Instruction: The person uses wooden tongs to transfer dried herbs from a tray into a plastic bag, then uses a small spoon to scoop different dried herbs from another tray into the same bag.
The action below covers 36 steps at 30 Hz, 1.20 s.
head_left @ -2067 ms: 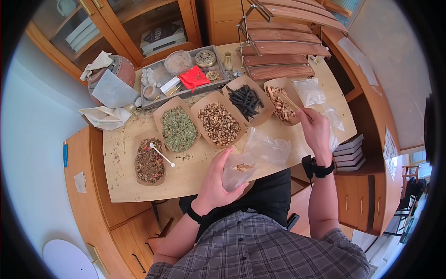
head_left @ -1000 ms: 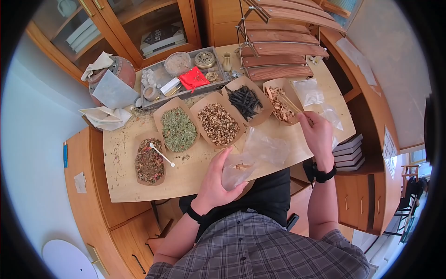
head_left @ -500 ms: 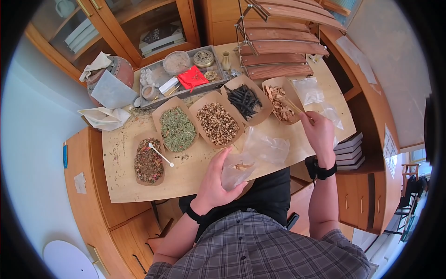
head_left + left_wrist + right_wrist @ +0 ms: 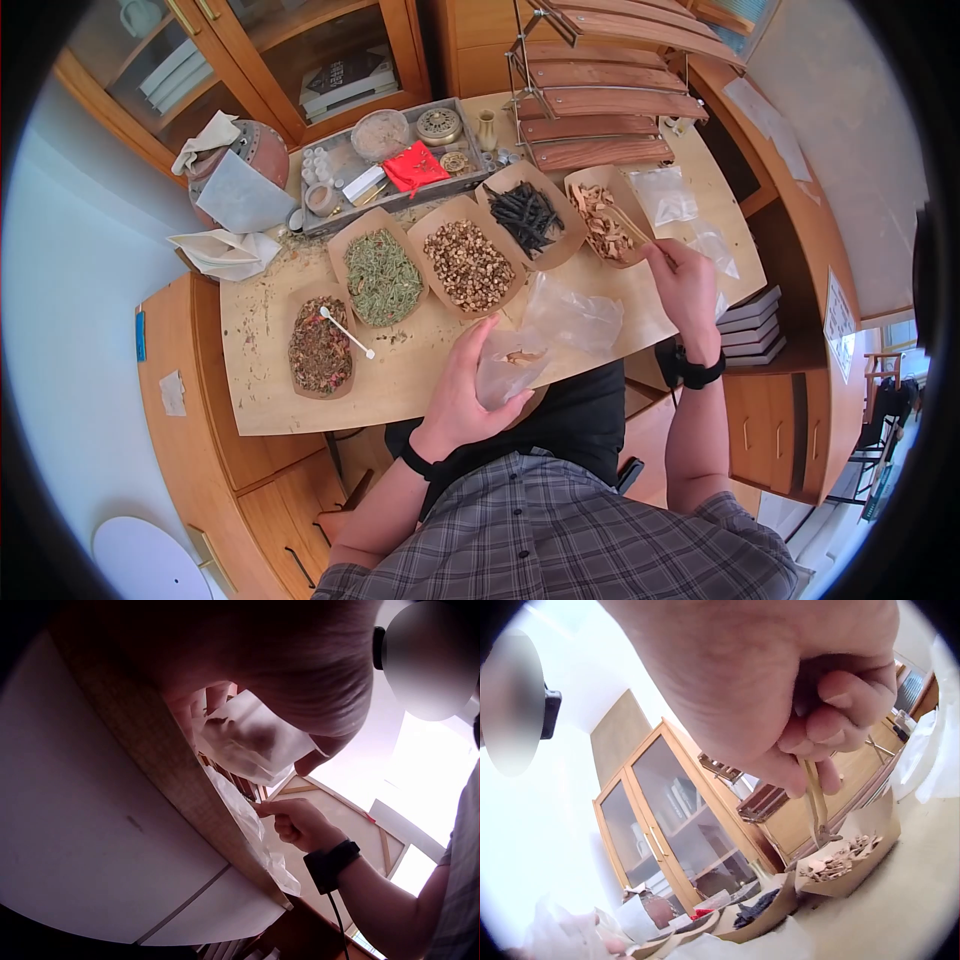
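On the right side of the surface (image 4: 400, 375), your right hand (image 4: 690, 290) pinches slender tweezers (image 4: 814, 799), tips at pale dried slices (image 4: 600, 222) in a paper tray (image 4: 624, 192). Your left hand (image 4: 465, 395) grips a translucent bag (image 4: 508, 378) near the front edge. Few pieces show inside; many fill the tray, so the transfer seems only partly done.

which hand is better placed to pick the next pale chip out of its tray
The right hand, I'd say: it pinches tweezers with their tips down at the pale chips in the tray. The left hand is taken up holding a translucent bag, away from that tray.
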Motion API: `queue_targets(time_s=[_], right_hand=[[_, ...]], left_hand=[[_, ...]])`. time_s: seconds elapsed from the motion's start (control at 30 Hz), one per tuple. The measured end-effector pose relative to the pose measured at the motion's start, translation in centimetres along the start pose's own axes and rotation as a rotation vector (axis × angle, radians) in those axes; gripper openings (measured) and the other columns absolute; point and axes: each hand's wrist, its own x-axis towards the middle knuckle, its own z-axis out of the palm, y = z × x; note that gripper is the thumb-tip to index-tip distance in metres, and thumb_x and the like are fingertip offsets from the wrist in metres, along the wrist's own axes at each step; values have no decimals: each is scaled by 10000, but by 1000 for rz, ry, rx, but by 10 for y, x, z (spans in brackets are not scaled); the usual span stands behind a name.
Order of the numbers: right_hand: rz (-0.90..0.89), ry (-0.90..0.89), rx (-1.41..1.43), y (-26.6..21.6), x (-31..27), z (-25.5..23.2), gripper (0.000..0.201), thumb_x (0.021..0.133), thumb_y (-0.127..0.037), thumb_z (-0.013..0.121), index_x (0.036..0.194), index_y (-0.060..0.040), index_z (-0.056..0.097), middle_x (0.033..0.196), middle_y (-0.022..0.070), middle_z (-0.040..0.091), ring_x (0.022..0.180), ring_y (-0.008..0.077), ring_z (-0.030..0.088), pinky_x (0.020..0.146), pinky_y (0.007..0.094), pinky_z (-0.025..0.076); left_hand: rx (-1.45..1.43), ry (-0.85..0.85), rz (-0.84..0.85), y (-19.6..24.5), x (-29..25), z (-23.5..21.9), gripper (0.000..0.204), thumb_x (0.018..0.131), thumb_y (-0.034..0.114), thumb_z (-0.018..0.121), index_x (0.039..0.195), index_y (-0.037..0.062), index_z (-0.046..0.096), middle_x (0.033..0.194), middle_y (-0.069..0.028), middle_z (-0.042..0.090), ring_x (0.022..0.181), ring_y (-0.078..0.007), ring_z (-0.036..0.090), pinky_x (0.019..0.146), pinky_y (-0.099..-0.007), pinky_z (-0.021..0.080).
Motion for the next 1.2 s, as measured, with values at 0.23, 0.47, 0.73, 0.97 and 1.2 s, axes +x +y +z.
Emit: queue_targets(time_s=[0.23,0.47,0.73,0.97,1.2], right_hand=[[95,-275,349,-34,-17,-35,230,1018,-173,824,1085,47,825,745,50,708,691,74,586,629,285,476],[11,-617,504,-56,-31,-53,187,985,-131,858,1048,43,834,771,63,743,703,71,623,636,279,492],[-97,-679,455,-61,-34,-45,199,982,-153,876,1050,31,842,791,93,782,694,114,678,648,299,539],[0,-681,476,-57,-36,-43,207,985,-154,871,1056,38,839,803,80,783,707,97,667,651,288,532],[82,-526,455,-49,-39,-42,245,1000,-169,854,1097,55,831,836,84,785,764,90,669,690,283,535]], left_hand=[[-3,12,19,-3,-1,2,1065,876,268,921,1691,-37,306,1656,-286,480,1529,-467,492,1283,-524,405],[-102,37,22,-2,-1,3,1123,887,182,919,1733,-8,206,1717,-265,410,1566,-405,479,1276,-500,412],[-158,54,24,-5,-2,4,1201,866,125,918,1768,37,128,1689,-287,425,1569,-390,468,1270,-531,410],[-159,60,36,-7,-2,4,1200,872,125,916,1769,38,123,1693,-290,415,1563,-388,473,1265,-535,416],[-268,160,56,-16,-5,5,1198,902,180,894,1775,43,87,1701,-269,402,1570,-364,443,1285,-527,379]])
